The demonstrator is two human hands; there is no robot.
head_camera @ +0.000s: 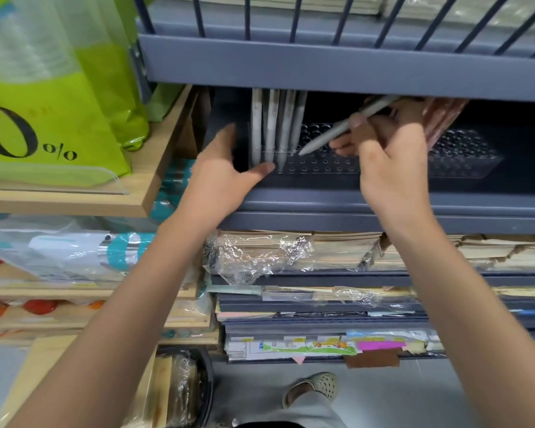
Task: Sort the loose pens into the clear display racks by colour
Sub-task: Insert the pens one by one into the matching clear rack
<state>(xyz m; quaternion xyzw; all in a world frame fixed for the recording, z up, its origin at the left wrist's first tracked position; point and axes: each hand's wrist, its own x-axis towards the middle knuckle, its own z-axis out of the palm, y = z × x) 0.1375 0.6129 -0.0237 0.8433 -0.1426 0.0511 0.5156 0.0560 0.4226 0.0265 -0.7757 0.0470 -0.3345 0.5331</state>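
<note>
A clear display rack full of round holes stands on the grey shelf, and several grey pens stand upright in its left end. My right hand pinches one grey pen tilted with its tip down, just over the holes right of the standing pens. My left hand rests at the rack's left front corner, thumb against its front wall. A second clear rack sits to the right with pink pens in it, partly hidden behind my right hand.
The grey shelf's upper lip hangs low over the pens. Stacks of paper and plastic-wrapped notebooks fill the shelves below. Green bags sit on a wooden shelf at the left. My shoe shows on the floor.
</note>
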